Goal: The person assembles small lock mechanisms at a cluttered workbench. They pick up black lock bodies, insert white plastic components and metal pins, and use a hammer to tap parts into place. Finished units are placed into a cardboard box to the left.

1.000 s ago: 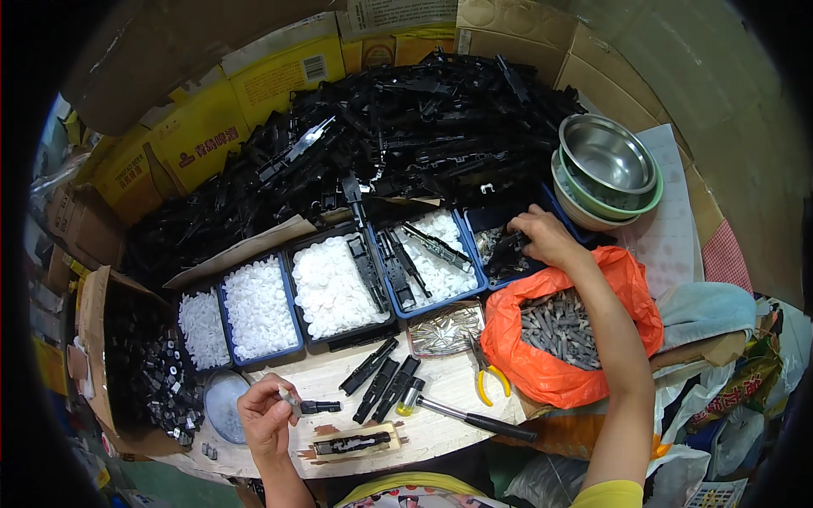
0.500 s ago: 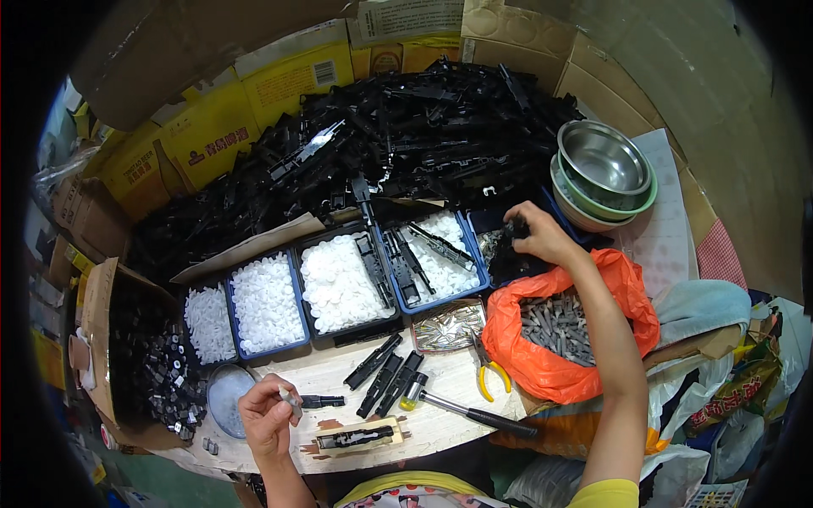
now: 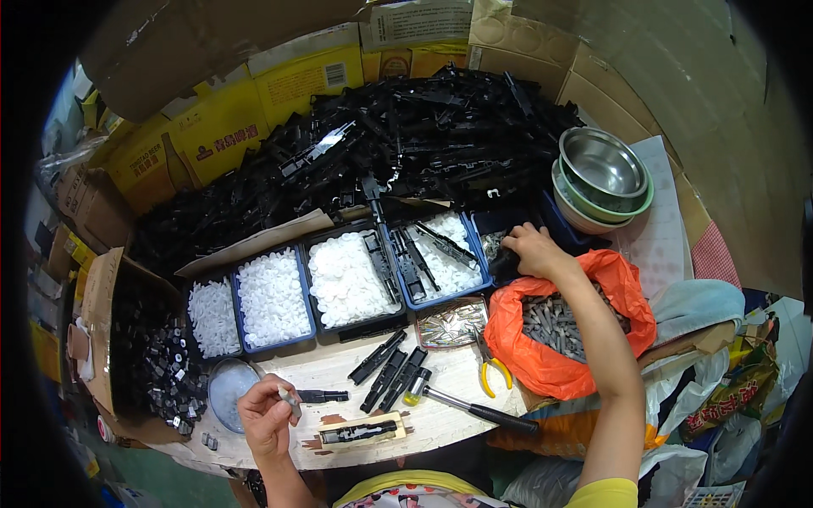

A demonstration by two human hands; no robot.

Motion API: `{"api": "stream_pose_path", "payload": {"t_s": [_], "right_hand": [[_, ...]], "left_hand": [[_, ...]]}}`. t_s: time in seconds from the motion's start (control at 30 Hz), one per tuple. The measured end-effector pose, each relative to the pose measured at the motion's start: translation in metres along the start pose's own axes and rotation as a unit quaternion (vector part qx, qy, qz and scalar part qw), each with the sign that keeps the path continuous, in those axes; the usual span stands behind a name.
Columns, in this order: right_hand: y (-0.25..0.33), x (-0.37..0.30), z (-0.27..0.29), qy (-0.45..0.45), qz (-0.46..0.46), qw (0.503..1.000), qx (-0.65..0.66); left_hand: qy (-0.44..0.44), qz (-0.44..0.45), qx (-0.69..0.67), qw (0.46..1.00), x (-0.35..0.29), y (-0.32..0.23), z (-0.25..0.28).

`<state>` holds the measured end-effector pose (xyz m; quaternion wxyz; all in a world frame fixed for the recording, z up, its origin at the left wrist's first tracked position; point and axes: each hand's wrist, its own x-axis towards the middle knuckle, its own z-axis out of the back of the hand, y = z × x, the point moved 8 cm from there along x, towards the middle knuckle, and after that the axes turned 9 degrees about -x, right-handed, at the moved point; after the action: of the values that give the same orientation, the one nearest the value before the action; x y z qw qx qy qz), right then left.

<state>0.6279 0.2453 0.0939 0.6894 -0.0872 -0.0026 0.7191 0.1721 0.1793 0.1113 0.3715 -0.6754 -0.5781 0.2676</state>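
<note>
My left hand [image 3: 264, 416] is raised over the front left of the bench, pinching a small grey piece [image 3: 289, 396] between thumb and fingers. My right hand [image 3: 537, 251] reaches into a dark blue bin [image 3: 491, 222] at the right end of the bin row. Its fingers are bent together over dark contents, and what they grip is hidden. Before me a long black part lies in a cream holder [image 3: 395, 421]. Several black housings [image 3: 389, 377] rest side by side behind it, near a hammer [image 3: 457, 402] with a yellow-ended head and black handle.
Bins of white plastic pieces [image 3: 275, 296] line the bench, with a heap of black parts [image 3: 440, 118] behind. An orange bag [image 3: 529, 372] holds grey pieces. Yellow-handled pliers [image 3: 495, 372], stacked bowls [image 3: 603, 165], a round dish [image 3: 227, 394] and a cardboard box [image 3: 103, 322] stand around.
My right hand has gone lower into the dark blue bin; the black piece seen at its fingertips earlier is now hidden. The left hand keeps its pinch. The whole view has shifted slightly.
</note>
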Motion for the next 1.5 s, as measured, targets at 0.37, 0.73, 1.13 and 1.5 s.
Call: {"api": "stream_pose_path", "payload": {"t_s": [0.37, 0.73, 1.13, 1.5], "right_hand": [[-0.003, -0.001, 0.013, 0.025, -0.028, 0.997, 0.060], [0.015, 0.005, 0.000, 0.029, 0.016, 0.999, 0.021], [-0.050, -0.027, 0.046, -0.200, -0.037, 0.731, 0.652], [-0.052, -0.026, 0.041, -0.267, -0.068, 0.706, 0.653]], "left_hand": [[-0.005, 0.004, 0.000, 1.000, -0.002, -0.001, 0.007], [-0.010, 0.005, 0.014, 1.000, -0.003, -0.003, 0.006], [0.000, 0.001, 0.001, 1.000, -0.002, -0.003, -0.006], [0.004, -0.004, -0.012, 1.000, -0.010, -0.009, 0.002]]}}
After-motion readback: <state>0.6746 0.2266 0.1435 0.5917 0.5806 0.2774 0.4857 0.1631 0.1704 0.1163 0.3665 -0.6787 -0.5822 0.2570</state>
